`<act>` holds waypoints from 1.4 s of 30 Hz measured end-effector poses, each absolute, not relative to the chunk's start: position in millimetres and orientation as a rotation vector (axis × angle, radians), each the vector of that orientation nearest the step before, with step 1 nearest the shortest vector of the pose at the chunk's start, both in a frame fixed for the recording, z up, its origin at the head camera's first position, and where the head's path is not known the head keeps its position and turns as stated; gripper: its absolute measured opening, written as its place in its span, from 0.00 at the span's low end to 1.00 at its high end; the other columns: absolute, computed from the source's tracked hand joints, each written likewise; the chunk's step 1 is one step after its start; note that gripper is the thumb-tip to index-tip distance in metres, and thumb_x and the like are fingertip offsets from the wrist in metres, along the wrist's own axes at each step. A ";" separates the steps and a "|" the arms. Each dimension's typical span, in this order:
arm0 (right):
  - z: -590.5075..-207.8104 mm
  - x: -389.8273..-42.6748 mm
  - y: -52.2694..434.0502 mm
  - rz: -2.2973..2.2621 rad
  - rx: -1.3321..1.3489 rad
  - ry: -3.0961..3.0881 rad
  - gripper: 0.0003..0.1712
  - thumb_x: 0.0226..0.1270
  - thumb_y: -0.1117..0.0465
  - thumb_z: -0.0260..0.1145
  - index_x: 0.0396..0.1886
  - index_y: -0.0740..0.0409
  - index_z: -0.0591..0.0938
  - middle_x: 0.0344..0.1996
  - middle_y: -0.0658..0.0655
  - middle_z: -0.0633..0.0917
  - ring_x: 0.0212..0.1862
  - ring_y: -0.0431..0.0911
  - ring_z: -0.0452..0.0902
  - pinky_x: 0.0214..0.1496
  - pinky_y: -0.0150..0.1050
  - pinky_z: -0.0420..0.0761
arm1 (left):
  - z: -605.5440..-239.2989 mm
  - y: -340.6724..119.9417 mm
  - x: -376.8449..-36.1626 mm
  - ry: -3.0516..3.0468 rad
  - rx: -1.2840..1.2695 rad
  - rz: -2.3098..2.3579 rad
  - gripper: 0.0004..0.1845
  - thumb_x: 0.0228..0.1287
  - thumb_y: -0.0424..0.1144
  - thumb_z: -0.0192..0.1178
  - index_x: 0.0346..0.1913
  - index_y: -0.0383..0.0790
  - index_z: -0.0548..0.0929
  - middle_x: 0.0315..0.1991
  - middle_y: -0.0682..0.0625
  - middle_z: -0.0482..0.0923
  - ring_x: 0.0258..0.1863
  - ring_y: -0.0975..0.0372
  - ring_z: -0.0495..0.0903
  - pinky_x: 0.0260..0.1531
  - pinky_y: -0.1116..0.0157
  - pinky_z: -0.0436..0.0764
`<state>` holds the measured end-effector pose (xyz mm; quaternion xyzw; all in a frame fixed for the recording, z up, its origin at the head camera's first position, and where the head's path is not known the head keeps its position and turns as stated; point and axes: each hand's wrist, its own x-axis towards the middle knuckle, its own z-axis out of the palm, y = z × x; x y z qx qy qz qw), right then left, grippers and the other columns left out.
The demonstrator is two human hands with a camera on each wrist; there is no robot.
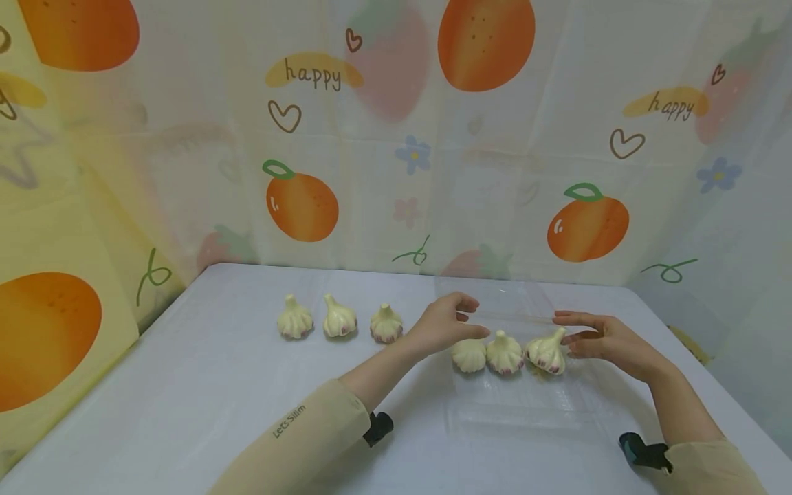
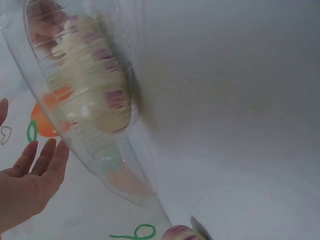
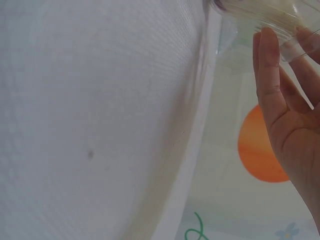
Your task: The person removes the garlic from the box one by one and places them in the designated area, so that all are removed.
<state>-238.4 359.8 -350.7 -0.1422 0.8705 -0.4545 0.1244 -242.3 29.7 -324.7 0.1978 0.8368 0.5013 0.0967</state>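
A clear plastic box (image 1: 516, 416) sits on the right half of the table, its see-through lid (image 1: 501, 292) standing up at the back. Three garlic bulbs (image 1: 505, 353) lie in a row inside it. My left hand (image 1: 442, 323) is at the box's left side, fingers extended near the rim; the left wrist view shows its fingertips (image 2: 61, 147) close to the plastic edge. At the right side, my right hand (image 1: 603, 340) has its fingers reaching toward the rightmost garlic bulb (image 1: 547, 352). Its fingertips touch the box wall (image 3: 282, 30) in the right wrist view. Neither hand visibly grips anything.
Three more garlic bulbs (image 1: 339, 317) stand in a row on the white table (image 1: 204, 385), left of the box. My left forearm passes in front of them. A curtain (image 1: 371, 172) printed with fruit hangs behind the table's back edge.
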 end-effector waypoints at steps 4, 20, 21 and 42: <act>-352.0 -238.5 361.1 -1.327 -0.422 2.539 0.31 0.63 0.60 0.61 0.65 0.63 0.67 0.71 0.61 0.59 0.50 0.31 0.77 0.49 0.31 0.81 | -328.3 36.9 -246.3 2.517 0.606 1.459 0.26 0.53 0.46 0.67 0.55 0.44 0.75 0.56 0.48 0.76 0.56 0.54 0.76 0.53 0.64 0.77; -353.1 -239.5 362.3 -1.341 -0.436 2.536 0.31 0.63 0.60 0.61 0.65 0.64 0.67 0.70 0.53 0.63 0.50 0.31 0.77 0.48 0.32 0.81 | -343.1 49.6 -252.2 2.651 0.744 1.299 0.18 0.53 0.36 0.64 0.50 0.41 0.79 0.51 0.48 0.81 0.48 0.59 0.80 0.45 0.72 0.78; -353.1 -239.4 362.3 -1.345 -0.436 2.535 0.31 0.63 0.60 0.61 0.65 0.64 0.67 0.69 0.52 0.63 0.50 0.31 0.78 0.48 0.32 0.81 | -343.5 49.8 -252.1 2.665 0.756 1.283 0.18 0.53 0.35 0.64 0.49 0.41 0.80 0.50 0.48 0.81 0.47 0.60 0.80 0.44 0.72 0.78; -351.5 -239.1 360.5 -1.302 -0.406 2.555 0.30 0.63 0.58 0.61 0.65 0.61 0.68 0.71 0.65 0.56 0.50 0.32 0.78 0.48 0.31 0.81 | -349.9 43.1 -257.0 2.714 0.810 1.231 0.11 0.51 0.29 0.64 0.40 0.40 0.85 0.37 0.50 0.84 0.34 0.68 0.76 0.35 0.77 0.75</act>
